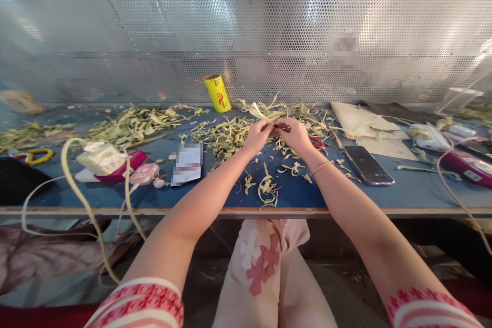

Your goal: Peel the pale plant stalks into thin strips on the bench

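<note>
The knees [269, 266] sat below the table [300, 211]. Left hand [257, 136] and right hand [296, 133] met above the scraps [226, 136], each pinching one end of a thin strip [277, 126], apparently to hold it taut. A phone [368, 164] lay nearby.

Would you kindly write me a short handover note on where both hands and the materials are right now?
Left hand and right hand meet over the blue table, together pinching a thin dark strip. Red-handled scissors lie just by the right hand. Done: a pale heap of leaf scraps sits behind the hands, curled trimmings lie at the near edge. Left: the strip in the fingers is unfinished. A phone lies to the right.
</note>
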`<act>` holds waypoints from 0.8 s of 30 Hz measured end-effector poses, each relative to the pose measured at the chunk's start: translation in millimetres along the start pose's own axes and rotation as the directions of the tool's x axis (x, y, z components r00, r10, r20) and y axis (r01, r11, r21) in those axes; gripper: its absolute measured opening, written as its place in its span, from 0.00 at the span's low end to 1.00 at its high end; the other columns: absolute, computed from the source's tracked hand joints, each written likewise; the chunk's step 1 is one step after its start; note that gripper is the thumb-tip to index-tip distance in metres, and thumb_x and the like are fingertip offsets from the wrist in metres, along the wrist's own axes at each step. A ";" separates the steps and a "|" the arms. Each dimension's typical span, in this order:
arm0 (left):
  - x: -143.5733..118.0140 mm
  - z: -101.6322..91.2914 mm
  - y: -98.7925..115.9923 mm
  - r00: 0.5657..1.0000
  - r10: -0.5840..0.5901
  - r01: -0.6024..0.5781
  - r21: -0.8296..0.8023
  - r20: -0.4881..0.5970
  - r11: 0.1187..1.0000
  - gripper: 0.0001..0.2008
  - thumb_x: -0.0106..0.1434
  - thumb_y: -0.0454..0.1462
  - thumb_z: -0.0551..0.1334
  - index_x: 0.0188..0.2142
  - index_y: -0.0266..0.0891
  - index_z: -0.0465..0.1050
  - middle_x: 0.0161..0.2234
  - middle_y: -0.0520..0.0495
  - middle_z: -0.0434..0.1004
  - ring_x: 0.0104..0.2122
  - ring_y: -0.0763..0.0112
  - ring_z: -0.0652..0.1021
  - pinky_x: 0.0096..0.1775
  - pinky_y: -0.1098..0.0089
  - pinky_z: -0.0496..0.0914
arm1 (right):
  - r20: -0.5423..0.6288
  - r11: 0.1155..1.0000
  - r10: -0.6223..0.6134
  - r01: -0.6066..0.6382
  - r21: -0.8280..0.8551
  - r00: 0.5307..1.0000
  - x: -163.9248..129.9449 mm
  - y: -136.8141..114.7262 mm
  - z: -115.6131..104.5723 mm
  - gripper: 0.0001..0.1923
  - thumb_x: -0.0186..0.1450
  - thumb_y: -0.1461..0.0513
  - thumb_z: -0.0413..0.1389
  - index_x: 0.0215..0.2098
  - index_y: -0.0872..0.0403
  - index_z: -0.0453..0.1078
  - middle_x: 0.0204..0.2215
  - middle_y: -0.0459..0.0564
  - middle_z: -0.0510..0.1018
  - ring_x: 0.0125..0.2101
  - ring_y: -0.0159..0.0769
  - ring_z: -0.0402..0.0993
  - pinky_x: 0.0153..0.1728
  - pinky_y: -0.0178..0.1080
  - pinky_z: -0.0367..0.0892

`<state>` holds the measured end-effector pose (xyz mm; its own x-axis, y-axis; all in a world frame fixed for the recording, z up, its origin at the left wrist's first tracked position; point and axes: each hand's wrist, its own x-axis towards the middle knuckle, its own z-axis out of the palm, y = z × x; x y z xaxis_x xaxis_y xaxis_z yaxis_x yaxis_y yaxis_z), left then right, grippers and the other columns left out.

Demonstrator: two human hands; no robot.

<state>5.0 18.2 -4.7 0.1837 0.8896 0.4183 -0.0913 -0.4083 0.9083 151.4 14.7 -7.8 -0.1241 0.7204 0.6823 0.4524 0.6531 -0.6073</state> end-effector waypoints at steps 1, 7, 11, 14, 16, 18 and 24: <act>-0.2 -0.2 0.1 1.000 0.010 -0.010 0.015 0.002 1.000 0.10 0.59 0.39 0.62 0.25 0.37 0.68 0.23 0.50 0.73 0.28 0.72 0.76 0.39 0.66 0.74 | -0.007 0.999 -0.005 0.005 -0.031 1.000 0.2 -0.7 -0.8 0.11 0.53 0.68 0.54 0.33 0.52 0.75 0.34 0.49 0.79 0.36 0.37 0.75 0.41 0.42 0.71; 0.1 -0.6 0.6 0.999 -0.046 0.046 -0.028 -0.005 0.999 0.09 0.60 0.37 0.60 0.25 0.36 0.67 0.23 0.52 0.74 0.27 0.72 0.77 0.41 0.65 0.74 | -0.039 0.997 0.074 -0.074 -0.011 0.997 0.7 -2.7 -2.1 0.05 0.55 0.63 0.56 0.28 0.54 0.75 0.28 0.48 0.79 0.31 0.36 0.74 0.37 0.40 0.69; 0.5 -0.1 0.7 0.996 -0.090 0.089 -0.060 -0.002 0.994 0.08 0.59 0.36 0.59 0.24 0.36 0.67 0.22 0.53 0.73 0.26 0.74 0.76 0.41 0.64 0.74 | -0.033 0.988 0.149 -0.147 0.046 0.988 1.6 -2.9 -0.4 0.04 0.56 0.61 0.56 0.27 0.54 0.71 0.24 0.46 0.76 0.29 0.35 0.71 0.34 0.39 0.67; 0.7 0.0 0.9 0.996 -0.092 0.092 -0.063 0.000 0.994 0.08 0.59 0.36 0.59 0.24 0.36 0.67 0.22 0.53 0.73 0.26 0.75 0.75 0.41 0.64 0.74 | -0.031 0.982 0.174 -0.171 0.082 0.984 2.3 -4.1 1.0 0.03 0.57 0.62 0.55 0.27 0.53 0.68 0.24 0.45 0.74 0.28 0.33 0.69 0.34 0.38 0.66; 0.5 0.4 1.1 0.996 -0.087 0.087 -0.062 0.003 0.994 0.08 0.59 0.36 0.59 0.25 0.36 0.67 0.22 0.53 0.73 0.26 0.74 0.75 0.41 0.64 0.74 | -0.037 0.979 0.188 -0.184 0.089 0.982 2.6 -4.0 2.3 0.03 0.58 0.62 0.54 0.27 0.53 0.66 0.24 0.44 0.72 0.28 0.33 0.68 0.34 0.38 0.66; 0.1 0.9 1.3 0.997 -0.078 0.078 -0.058 0.010 0.995 0.08 0.60 0.35 0.59 0.25 0.36 0.67 0.23 0.52 0.74 0.26 0.74 0.76 0.41 0.64 0.74 | -0.045 0.976 0.203 -0.198 0.092 0.978 2.9 -2.0 4.1 0.04 0.59 0.61 0.53 0.27 0.53 0.64 0.23 0.44 0.70 0.27 0.32 0.66 0.34 0.38 0.65; -0.1 1.6 0.9 0.996 -0.081 0.083 -0.059 0.034 0.995 0.08 0.61 0.35 0.58 0.25 0.37 0.66 0.22 0.52 0.73 0.25 0.74 0.76 0.41 0.64 0.73 | -0.062 0.966 0.222 -0.211 0.152 0.973 4.4 6.3 8.5 0.07 0.61 0.58 0.53 0.27 0.52 0.63 0.23 0.44 0.68 0.29 0.33 0.66 0.35 0.38 0.66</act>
<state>6.5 17.5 -3.9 0.2237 0.9121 0.3435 -0.1337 -0.3204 0.9378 146.2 24.0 -12.2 0.0343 0.8317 0.5542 0.3292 0.5142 -0.7920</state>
